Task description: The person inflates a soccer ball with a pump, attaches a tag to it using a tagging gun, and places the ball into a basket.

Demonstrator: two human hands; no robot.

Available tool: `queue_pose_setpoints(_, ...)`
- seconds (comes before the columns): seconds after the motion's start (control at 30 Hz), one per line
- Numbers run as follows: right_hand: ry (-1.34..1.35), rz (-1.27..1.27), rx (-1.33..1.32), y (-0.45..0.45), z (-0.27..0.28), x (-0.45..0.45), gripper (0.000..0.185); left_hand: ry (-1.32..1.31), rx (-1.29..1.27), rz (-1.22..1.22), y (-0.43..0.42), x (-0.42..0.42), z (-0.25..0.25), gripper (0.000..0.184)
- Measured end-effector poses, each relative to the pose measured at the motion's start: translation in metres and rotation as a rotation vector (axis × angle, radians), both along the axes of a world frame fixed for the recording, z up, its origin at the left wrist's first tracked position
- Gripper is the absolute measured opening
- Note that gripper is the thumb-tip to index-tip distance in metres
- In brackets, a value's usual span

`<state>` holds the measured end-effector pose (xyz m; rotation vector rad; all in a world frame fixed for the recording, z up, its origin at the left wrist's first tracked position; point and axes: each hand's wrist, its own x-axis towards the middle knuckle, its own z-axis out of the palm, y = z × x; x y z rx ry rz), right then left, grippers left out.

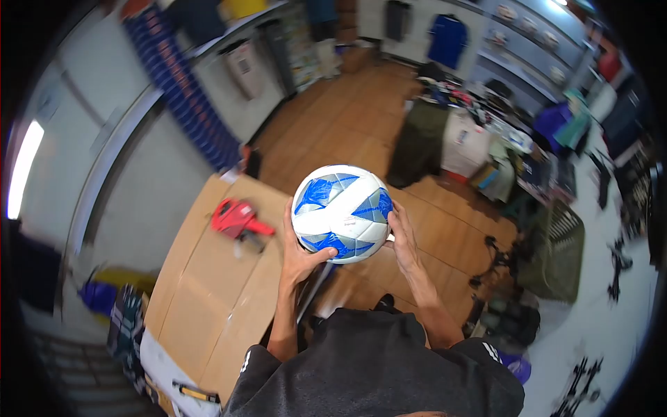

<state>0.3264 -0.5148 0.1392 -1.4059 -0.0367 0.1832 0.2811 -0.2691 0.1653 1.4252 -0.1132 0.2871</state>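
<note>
A white soccer ball (pixel 344 214) with blue and grey panels is held up in front of my chest, between both hands. My left hand (pixel 300 254) presses on its left side, the thumb lying over the lower front. On the right side, my right hand (pixel 403 240) cups the ball with its fingers along the edge. The far sides of the fingers are hidden behind the ball. To the left, a red price label gun (pixel 237 218) lies on the cardboard-topped table (pixel 198 292), apart from my hands.
A box cutter (pixel 196 393) lies near the table's lower end. Clothes and bags (pixel 465 142) are piled on the right, with a green plastic basket (pixel 556 254) nearby. Brown tiles cover the floor (pixel 326 111). Shelves with balls (pixel 528 28) line the back wall.
</note>
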Motion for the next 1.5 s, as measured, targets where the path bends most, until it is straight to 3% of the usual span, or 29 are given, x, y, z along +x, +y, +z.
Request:
queue_pose_setpoints(0.23, 0.059, -0.429, 0.050, -0.224, 0.008, -0.004, 0.078, 0.022, -0.046, -0.430, -0.231, 0.098, -0.001, 0.144)
queue_pose_setpoints(0.33, 0.001, -0.596, 0.036, -0.303, -0.015, -0.016, 0.079, 0.022, -0.003, -0.587, -0.318, 0.121, -0.007, 0.146)
queue_pose_setpoints(0.47, 0.059, -0.811, 0.130, -0.366, 0.006, -0.045, 0.083, 0.068, 0.021, -0.791, -0.414, 0.142, -0.015, 0.147)
queue_pose_setpoints(0.7, 0.061, -1.081, 0.123, -0.476, -0.027, -0.064, 0.089, 0.115, 0.032, -1.069, -0.563, 0.170, -0.040, 0.149)
queue_pose_setpoints(0.83, 0.094, -1.232, 0.176, -0.539, -0.035, -0.065, 0.085, 0.079, 0.064, -1.178, -0.653, 0.188, -0.064, 0.147)
queue_pose_setpoints(0.87, 0.036, -1.246, 0.076, -0.563, -0.072, -0.062, 0.082, 0.082, 0.065, -1.216, -0.671, 0.195, -0.068, 0.147)
queue_pose_setpoints(1.1, 0.120, -1.455, 0.140, -0.677, -0.107, -0.042, 0.072, 0.069, 0.139, -1.444, -0.829, 0.245, -0.100, 0.141)
queue_pose_setpoints(1.13, 0.115, -1.469, 0.080, -0.693, -0.110, -0.039, 0.073, 0.070, 0.160, -1.484, -0.853, 0.252, -0.103, 0.141)
queue_pose_setpoints(1.2, 0.227, -1.553, 0.228, -0.713, -0.108, -0.036, 0.083, 0.109, 0.205, -1.579, -0.895, 0.262, -0.106, 0.141)
queue_pose_setpoints(1.3, 0.285, -1.616, 0.336, -0.771, -0.127, -0.042, 0.088, 0.042, 0.258, -1.646, -0.974, 0.260, -0.132, 0.138)
queue_pose_setpoints(1.33, 0.313, -1.644, 0.325, -0.786, -0.130, -0.042, 0.088, -0.146, 0.375, -1.631, -1.000, 0.267, -0.145, 0.136)
queue_pose_setpoints(1.43, 0.338, -1.740, 0.277, -0.844, -0.149, -0.041, 0.088, 0.092, 0.220, -1.766, -1.072, 0.258, -0.171, 0.134)
queue_pose_setpoints(1.5, 0.380, -1.778, 0.211, -0.879, -0.171, -0.046, 0.087, 0.207, 0.280, -1.798, -1.107, 0.255, -0.180, 0.136)
